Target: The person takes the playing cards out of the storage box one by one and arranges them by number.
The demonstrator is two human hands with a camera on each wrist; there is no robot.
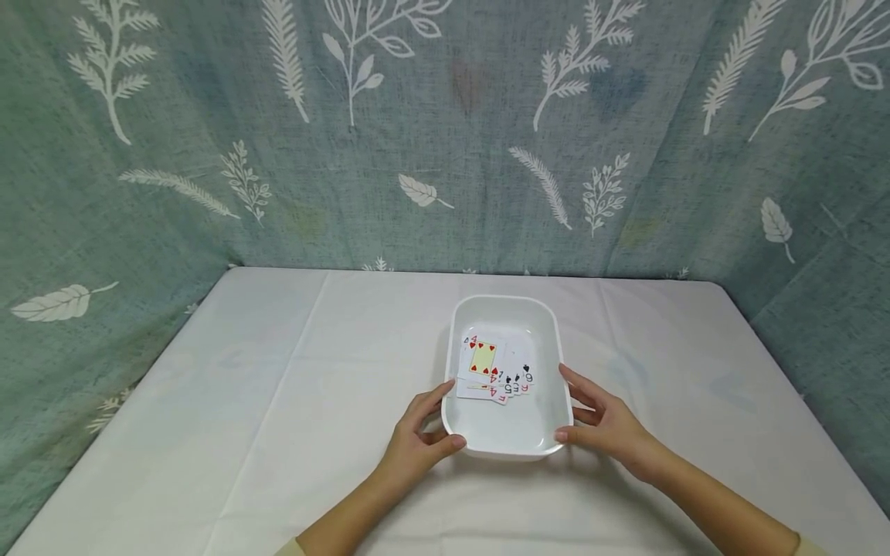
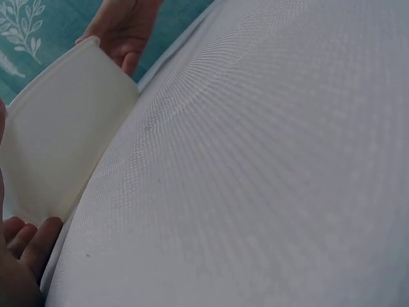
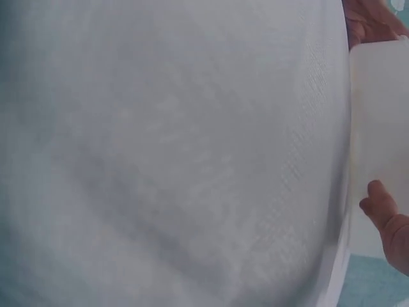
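A white plastic tray (image 1: 504,428) with rounded corners sits near the middle of the table. Inside it lie several overlapping playing cards (image 1: 483,357), with a four of hearts uppermost and black and red corner numbers showing below it. My left hand (image 1: 409,444) grips the tray's left side, its thumb at the near left corner. On the opposite side, my right hand (image 1: 615,426) holds the rim, its thumb at the near right corner and its fingers along the wall. The left wrist view shows the tray's outer wall (image 2: 70,128) between both hands.
A white cloth covers the table (image 1: 334,463). Behind and at both sides hangs a green-blue curtain (image 1: 445,93) with white leaf prints, meeting the table's far edge.
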